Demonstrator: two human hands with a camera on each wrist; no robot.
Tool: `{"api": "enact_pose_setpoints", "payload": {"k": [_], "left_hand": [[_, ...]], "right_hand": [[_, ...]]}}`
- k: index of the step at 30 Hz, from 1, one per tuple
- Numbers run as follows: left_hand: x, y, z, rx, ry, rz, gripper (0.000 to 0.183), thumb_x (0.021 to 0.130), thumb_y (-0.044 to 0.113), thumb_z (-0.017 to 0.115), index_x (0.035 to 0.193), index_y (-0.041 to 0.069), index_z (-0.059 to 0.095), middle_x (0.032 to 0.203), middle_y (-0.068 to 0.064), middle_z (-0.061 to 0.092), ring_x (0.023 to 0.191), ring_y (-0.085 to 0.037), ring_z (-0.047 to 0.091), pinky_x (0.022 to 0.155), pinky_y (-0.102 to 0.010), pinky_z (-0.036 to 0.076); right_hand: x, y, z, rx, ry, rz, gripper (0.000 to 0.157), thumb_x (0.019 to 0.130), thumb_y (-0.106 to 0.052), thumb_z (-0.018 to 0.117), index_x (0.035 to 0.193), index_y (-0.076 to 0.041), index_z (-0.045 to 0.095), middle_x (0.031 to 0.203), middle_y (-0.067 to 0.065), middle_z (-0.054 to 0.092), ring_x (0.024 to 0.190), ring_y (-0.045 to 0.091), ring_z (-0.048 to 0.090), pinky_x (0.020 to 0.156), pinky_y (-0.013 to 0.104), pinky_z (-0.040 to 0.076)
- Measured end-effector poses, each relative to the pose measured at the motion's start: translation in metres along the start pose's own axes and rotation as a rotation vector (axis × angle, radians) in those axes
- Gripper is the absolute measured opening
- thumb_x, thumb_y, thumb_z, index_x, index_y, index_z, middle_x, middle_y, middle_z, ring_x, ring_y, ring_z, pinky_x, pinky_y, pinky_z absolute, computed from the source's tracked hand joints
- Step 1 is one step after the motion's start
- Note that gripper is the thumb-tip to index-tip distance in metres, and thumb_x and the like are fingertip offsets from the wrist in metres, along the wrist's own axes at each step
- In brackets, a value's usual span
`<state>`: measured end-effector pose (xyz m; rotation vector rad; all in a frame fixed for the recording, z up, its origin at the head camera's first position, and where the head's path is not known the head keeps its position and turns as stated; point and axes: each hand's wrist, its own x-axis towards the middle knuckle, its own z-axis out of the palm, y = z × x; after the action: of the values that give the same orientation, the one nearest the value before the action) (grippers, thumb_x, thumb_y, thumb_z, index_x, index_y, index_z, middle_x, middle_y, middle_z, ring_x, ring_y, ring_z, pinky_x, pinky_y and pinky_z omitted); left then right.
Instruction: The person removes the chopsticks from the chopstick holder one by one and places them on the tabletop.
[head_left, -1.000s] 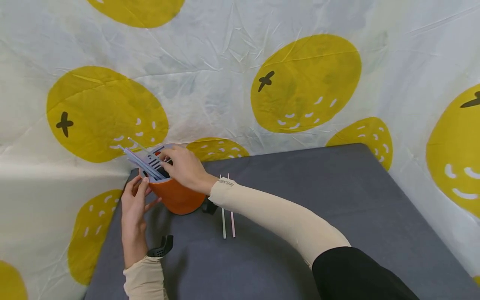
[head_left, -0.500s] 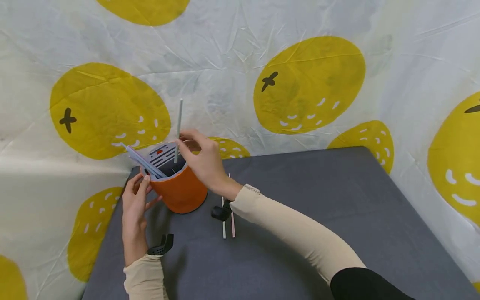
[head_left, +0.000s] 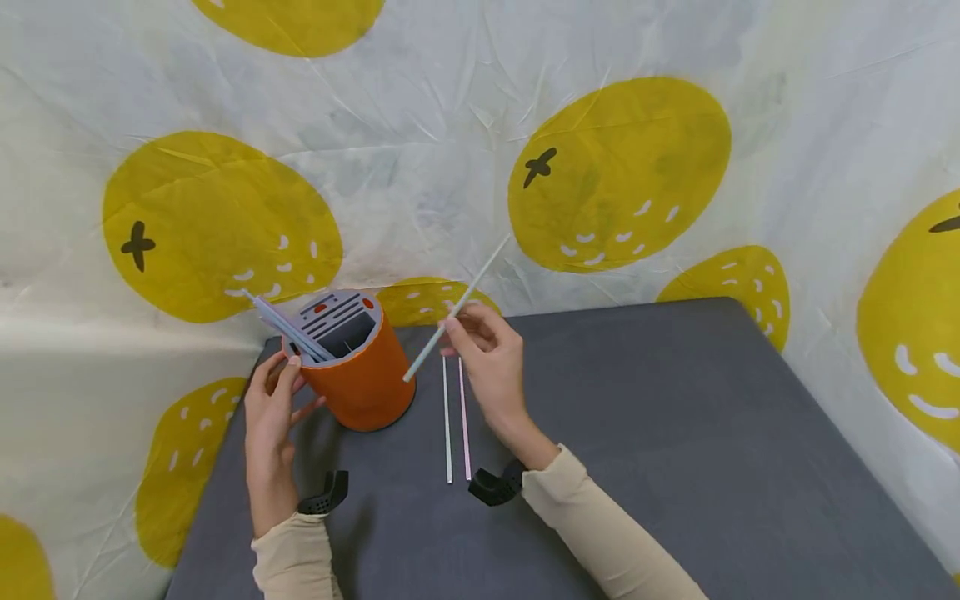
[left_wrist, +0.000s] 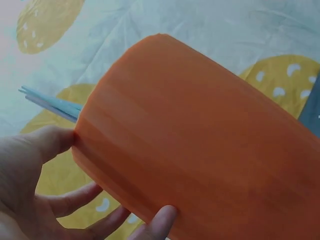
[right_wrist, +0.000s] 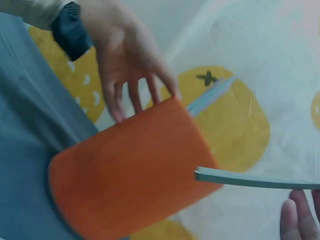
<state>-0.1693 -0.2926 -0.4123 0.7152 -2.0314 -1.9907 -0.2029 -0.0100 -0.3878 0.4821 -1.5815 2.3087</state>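
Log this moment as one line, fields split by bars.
left hand: touching orange cylindrical holder | right hand: pinching slim pale green stick, tilted | grey table: slim whitish stick beside slim pink stick

Curtained booth: yellow-patterned sheeting [head_left: 420, 192] around grey table [head_left: 637, 433].

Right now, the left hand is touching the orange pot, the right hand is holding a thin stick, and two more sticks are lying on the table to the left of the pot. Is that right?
Not quite: the two sticks on the table lie to the right of the orange pot, as the head view shows. The rest is right.
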Motion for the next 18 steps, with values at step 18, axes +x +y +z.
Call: {"api": "enact_pose_setpoints", "payload": {"k": [18], "left_hand": [[0.003, -0.005, 0.002, -0.011, 0.011, -0.01, 0.067, 0.101, 0.053, 0.06, 0.16, 0.028, 0.037, 0.15, 0.006, 0.046, 0.125, -0.013, 0.05, 0.077, -0.033, 0.066]], "right_hand": [[-0.024, 0.064, -0.081, -0.154, 0.01, 0.376, 0.028, 0.099, -0.013, 0.072, 0.124, 0.0, 0.074, 0.102, 0.012, 0.078, 0.075, 0.013, 0.067, 0.063, 0.03, 0.064]]}}
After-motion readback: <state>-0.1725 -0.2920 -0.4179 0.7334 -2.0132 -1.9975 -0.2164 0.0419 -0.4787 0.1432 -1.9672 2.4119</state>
